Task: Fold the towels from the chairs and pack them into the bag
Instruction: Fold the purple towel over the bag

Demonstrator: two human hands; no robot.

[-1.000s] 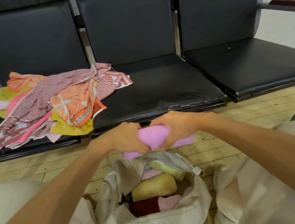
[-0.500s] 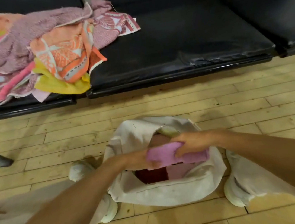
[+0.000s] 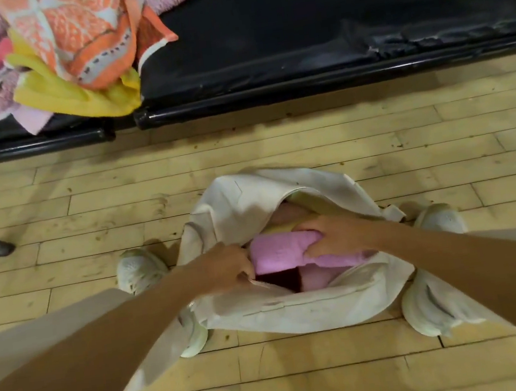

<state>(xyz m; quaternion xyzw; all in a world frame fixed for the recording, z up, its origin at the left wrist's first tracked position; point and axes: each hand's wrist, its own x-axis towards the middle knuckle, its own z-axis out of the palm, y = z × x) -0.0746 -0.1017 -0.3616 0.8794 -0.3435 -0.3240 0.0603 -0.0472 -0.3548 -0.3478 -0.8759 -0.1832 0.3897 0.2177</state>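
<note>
One folded pink towel [image 3: 281, 252] under the fingers [image 3: 310, 225], one cream canvas bag [image 3: 295, 306] around them, two white sneakers [image 3: 139, 268] beside, two black seats [image 3: 295, 24] beyond.

The folded towel [image 3: 276, 252] in the right hand [image 3: 335, 234] was lilac-pink; the bag [image 3: 295, 306] around it, cream. Just below that hand a second towel [image 3: 279, 281] looked dark red, perhaps maroon; far beyond lay an orange towel [image 3: 87, 38] with pale patterning.
</note>
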